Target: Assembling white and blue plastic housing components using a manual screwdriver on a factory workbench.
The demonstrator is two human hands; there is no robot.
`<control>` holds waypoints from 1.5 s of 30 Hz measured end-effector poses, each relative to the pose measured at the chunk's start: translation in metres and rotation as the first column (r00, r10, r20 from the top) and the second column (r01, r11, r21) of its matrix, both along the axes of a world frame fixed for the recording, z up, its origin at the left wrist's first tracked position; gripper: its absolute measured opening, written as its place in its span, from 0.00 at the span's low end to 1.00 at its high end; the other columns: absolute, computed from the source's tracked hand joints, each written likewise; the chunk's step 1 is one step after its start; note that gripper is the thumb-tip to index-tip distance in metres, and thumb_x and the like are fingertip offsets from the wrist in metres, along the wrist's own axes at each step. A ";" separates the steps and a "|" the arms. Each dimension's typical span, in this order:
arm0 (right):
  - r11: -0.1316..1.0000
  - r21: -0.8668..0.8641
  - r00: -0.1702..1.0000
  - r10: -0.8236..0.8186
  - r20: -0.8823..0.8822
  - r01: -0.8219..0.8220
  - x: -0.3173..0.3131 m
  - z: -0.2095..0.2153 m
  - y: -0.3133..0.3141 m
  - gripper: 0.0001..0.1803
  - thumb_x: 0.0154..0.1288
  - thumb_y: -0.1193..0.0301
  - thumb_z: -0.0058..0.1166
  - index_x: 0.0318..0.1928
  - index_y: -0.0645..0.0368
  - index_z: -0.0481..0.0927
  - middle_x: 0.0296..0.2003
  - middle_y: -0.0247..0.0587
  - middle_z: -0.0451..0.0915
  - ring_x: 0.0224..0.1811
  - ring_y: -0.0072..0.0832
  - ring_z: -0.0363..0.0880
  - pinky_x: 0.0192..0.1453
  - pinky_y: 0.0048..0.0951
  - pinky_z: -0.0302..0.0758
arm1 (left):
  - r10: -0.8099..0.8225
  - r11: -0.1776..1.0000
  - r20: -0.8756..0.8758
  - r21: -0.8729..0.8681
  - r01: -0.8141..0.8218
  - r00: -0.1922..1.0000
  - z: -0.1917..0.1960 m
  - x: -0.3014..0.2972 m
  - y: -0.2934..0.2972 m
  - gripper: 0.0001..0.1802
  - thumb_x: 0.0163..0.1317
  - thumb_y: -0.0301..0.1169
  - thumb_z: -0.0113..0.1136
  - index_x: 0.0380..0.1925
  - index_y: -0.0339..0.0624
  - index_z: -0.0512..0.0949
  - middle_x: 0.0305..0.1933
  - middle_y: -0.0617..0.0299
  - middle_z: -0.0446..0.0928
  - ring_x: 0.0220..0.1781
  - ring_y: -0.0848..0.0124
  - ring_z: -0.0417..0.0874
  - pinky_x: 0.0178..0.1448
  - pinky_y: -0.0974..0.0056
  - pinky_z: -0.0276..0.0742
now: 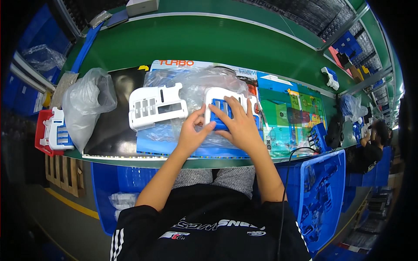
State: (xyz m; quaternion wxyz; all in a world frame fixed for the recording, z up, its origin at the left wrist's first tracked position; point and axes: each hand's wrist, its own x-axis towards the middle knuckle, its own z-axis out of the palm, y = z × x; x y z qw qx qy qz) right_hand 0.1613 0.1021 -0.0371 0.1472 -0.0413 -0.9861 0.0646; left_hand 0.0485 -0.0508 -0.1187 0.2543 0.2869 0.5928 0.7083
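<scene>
1. Right hand [242,124]: fingers spread over a blue-and-white frame [214,117] at the table's middle.
2. Left hand [192,132]: fingers curled at that frame's left edge; I cannot tell whether they pinch it.
3. Red bin [42,132]: a white-and-blue part [55,130], jutting past the rim.
4. Right blue crate [341,174]: loose blue pieces [320,211].
5. Left blue crate [100,187]: clear bags [124,200].

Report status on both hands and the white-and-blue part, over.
Left hand at left edge of white-and-blue part; right hand on top of it. Loose clear plastic around it. Second white housing to the left.
</scene>
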 end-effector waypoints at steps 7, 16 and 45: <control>0.993 0.100 0.997 -0.068 0.046 0.063 0.001 -0.003 -0.008 0.45 0.56 0.51 0.69 0.74 0.30 0.64 0.72 0.48 0.63 0.77 0.49 0.59 0.76 0.73 0.43 | 0.000 1.000 -0.052 0.015 0.000 0.999 -0.002 -0.001 0.001 0.37 0.64 0.29 0.70 0.70 0.28 0.65 0.34 0.61 0.82 0.39 0.77 0.80 0.49 0.71 0.75; 0.759 -0.640 0.961 -0.251 -0.111 0.124 0.073 -0.032 0.048 0.46 0.55 0.67 0.73 0.72 0.62 0.65 0.61 0.57 0.74 0.64 0.45 0.74 0.68 0.41 0.72 | -0.026 0.996 -0.059 -0.090 0.021 0.998 0.005 -0.005 0.000 0.37 0.67 0.31 0.67 0.72 0.31 0.63 0.40 0.59 0.85 0.42 0.77 0.81 0.52 0.70 0.75; 0.976 -0.210 0.990 0.032 -0.136 -0.061 -0.009 -0.016 0.035 0.47 0.36 0.64 0.77 0.62 0.64 0.74 0.58 0.49 0.76 0.64 0.44 0.74 0.78 0.55 0.59 | -0.028 0.827 -0.968 -0.162 -0.539 0.248 0.039 0.006 0.059 0.23 0.59 0.32 0.57 0.54 0.32 0.76 0.53 0.52 0.75 0.56 0.57 0.75 0.72 0.34 0.56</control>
